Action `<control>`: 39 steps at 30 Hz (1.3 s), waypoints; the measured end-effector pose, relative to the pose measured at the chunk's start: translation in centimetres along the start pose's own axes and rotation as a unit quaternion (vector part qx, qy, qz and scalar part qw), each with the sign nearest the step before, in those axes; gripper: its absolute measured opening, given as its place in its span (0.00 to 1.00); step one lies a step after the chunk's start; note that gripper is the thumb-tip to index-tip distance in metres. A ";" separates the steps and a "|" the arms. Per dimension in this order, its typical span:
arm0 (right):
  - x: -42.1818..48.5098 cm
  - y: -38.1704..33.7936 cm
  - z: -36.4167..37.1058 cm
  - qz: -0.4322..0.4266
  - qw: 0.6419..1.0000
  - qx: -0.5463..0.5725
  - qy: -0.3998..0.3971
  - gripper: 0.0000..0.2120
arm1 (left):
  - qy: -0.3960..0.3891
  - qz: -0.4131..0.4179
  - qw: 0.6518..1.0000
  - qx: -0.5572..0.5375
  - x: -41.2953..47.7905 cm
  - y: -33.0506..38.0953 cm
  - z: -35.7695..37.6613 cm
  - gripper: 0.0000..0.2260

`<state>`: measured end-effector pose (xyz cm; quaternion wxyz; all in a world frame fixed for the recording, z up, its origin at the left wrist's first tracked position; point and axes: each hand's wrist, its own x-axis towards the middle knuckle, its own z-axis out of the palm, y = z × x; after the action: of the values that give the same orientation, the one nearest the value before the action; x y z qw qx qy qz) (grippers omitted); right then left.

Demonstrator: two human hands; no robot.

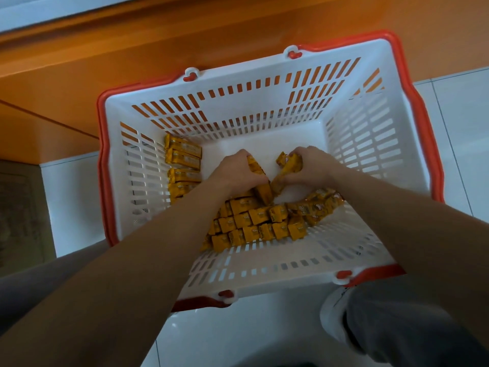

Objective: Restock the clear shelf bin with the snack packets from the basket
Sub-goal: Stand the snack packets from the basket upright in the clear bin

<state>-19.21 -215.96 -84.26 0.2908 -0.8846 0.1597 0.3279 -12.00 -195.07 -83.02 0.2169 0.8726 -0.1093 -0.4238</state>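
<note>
Two bare forearms reach down from the near edge, past a grey trouser leg (410,327) and a white shoe (333,313) on the white tiled floor (463,115). They go into a white slotted plastic basket with a red rim (291,276).

Just inside its near wall lies a dense bed of small yellow-orange snack packets (254,223), packed side by side. Beyond them, mid-basket, the left hand (235,168) curls round a bundle of packets (260,181). The right hand (311,165) closes on its own crumpled bunch (288,165). The two bundles meet at their lower ends, between the wrists.

Further off, a short stack of the same packets (182,160) leans against the far-left wall. Past the basket rises an orange cabinet front (185,35). No clear shelf bin is in view, so it probably sits higher up.

This looks like a scoop-and-lift. To do it well, each hand should squeeze its bundle flat from both sides so that none slides out. The hands should then rise straight up, clear of the slotted walls. The right-hand bunch looks looser, so tightening it before lifting seems wise.
</note>
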 end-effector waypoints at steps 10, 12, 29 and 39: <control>1.3 -1.6 1.7 0.054 0.947 0.318 -0.007 0.20 | 0.053 -0.044 0.987 -0.148 1.9 1.6 0.4 0.20; 1.2 -2.0 1.7 0.080 0.906 0.415 -0.039 0.20 | 0.063 -0.039 0.980 -0.185 2.2 1.6 0.3 0.13; -6.1 -8.2 -3.1 -0.016 0.790 0.611 -0.047 0.16 | 0.065 -0.041 0.883 -0.464 -5.0 5.4 -4.5 0.23; -18.4 -14.2 -10.8 -0.094 0.822 0.561 0.032 0.19 | 0.026 0.050 0.867 -0.495 -18.7 10.9 -12.2 0.12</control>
<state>-20.78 -209.90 -59.40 0.7611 -0.5892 0.2409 0.1245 -14.02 -194.14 -58.25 0.6442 0.6547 0.0765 -0.3881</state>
